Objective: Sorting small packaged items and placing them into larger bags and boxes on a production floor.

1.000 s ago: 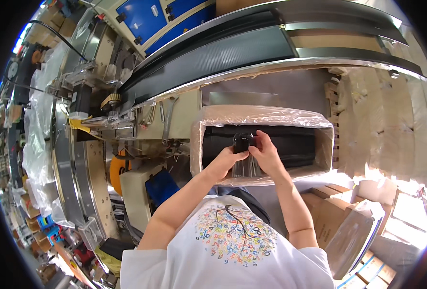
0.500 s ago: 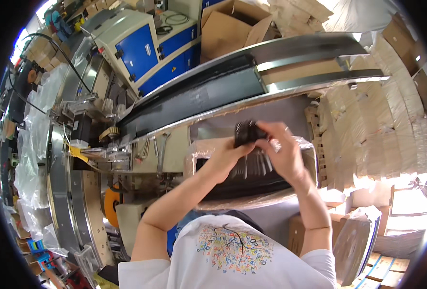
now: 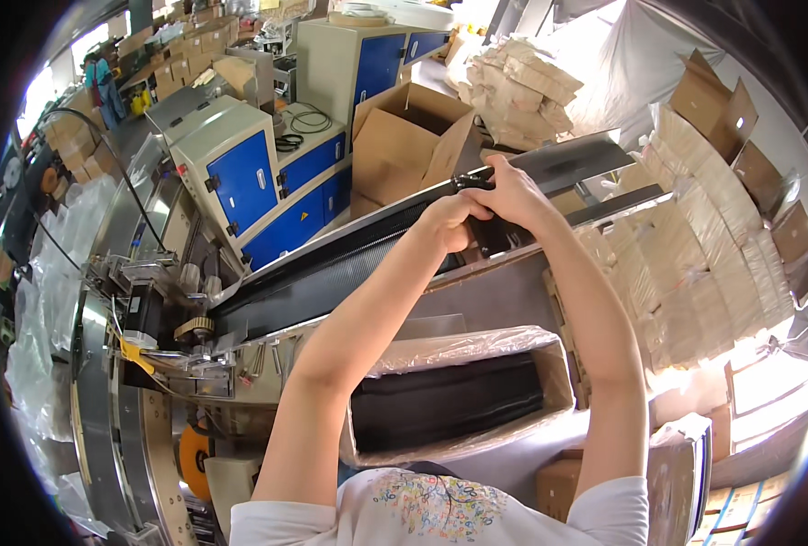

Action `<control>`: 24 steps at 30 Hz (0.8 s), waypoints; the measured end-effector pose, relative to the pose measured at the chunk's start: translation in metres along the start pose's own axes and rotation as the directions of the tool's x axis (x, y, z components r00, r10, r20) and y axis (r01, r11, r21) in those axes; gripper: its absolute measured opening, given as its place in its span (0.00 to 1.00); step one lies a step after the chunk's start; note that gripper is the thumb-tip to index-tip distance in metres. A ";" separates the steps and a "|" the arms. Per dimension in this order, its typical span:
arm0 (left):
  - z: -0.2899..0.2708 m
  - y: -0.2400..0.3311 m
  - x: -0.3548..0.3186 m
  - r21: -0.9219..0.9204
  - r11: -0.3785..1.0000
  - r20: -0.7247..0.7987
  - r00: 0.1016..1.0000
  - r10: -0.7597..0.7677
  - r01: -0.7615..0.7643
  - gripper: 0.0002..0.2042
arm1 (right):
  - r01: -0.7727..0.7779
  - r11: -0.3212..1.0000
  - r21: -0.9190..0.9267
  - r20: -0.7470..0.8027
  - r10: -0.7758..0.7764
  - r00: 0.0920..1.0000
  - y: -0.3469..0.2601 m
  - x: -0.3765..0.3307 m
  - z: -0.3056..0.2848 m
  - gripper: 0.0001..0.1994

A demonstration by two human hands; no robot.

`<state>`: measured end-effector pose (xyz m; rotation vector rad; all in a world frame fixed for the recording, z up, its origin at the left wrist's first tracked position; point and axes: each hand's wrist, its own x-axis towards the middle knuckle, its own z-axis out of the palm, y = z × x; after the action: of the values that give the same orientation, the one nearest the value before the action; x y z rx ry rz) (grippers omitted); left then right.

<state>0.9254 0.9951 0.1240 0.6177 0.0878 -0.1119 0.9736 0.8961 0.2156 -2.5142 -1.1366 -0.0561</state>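
Observation:
Both arms reach forward over a long metal trough (image 3: pixel 326 238) that holds a tightly packed row of thin black pieces (image 3: pixel 349 264). At the row's right end, my left hand (image 3: pixel 457 221) is closed with curled fingers against a bunch of thin black pieces (image 3: pixel 487 238). My right hand (image 3: pixel 516 196) grips the same bunch from the right, its thumb meeting the left hand. The fingers hide much of the bunch, and the kind of piece is unclear. Nearer my body stands a carton (image 3: pixel 557 378) lined with clear plastic, with long black items (image 3: pixel 454 405) inside.
Blue-doored cabinets (image 3: pixel 244 187) and an open cardboard box (image 3: pixel 395 155) stand behind the trough. Wrapped stacks (image 3: pixel 686 264) rise at the right. Machinery with a brass-coloured gear (image 3: pixel 194 328) sits at the trough's left end. Wrenches (image 3: pixel 258 361) lie on the bench below.
Both hands have moved forward from above the plastic-lined carton to the trough, taking the bunch of black pieces with them. The view has tilted up, showing more of the room behind.

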 end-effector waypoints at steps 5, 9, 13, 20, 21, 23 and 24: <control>0.016 0.007 -0.017 0.049 0.999 0.087 0.996 -0.017 0.013 0.20 | -0.097 0.995 -0.019 0.069 0.098 0.993 0.014 0.000 -0.001 0.34; 0.003 0.013 -0.024 0.030 0.999 0.107 0.994 0.023 -0.027 0.21 | -0.102 0.993 -0.052 0.067 0.105 0.992 -0.005 0.001 0.002 0.32; -0.016 0.015 -0.050 0.267 0.926 0.135 0.961 0.239 -0.268 0.22 | -0.076 0.897 -0.435 -0.043 0.063 0.997 -0.012 -0.008 0.012 0.35; -0.028 0.008 -0.059 0.650 -0.759 0.538 0.686 0.490 0.032 0.11 | -0.098 0.889 -0.448 -0.154 0.031 0.988 -0.009 -0.018 0.030 0.33; -0.031 0.011 -0.060 0.652 -0.758 0.571 0.663 0.484 -0.008 0.10 | -0.095 0.889 -0.447 -0.151 0.030 0.988 -0.013 -0.020 0.035 0.33; -0.027 0.006 -0.067 0.691 -0.723 0.588 0.559 0.585 0.031 0.11 | -0.121 0.900 -0.420 -0.201 0.038 0.979 -0.018 -0.025 0.046 0.31; -0.026 0.001 -0.072 0.729 -0.681 0.590 0.442 0.676 0.068 0.11 | -0.110 0.920 -0.376 -0.187 0.040 0.982 -0.022 -0.029 0.054 0.29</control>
<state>0.8528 1.0165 0.1120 2.6215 0.1554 1.4004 0.9317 0.9073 0.1675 -2.8198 -1.0366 -0.5197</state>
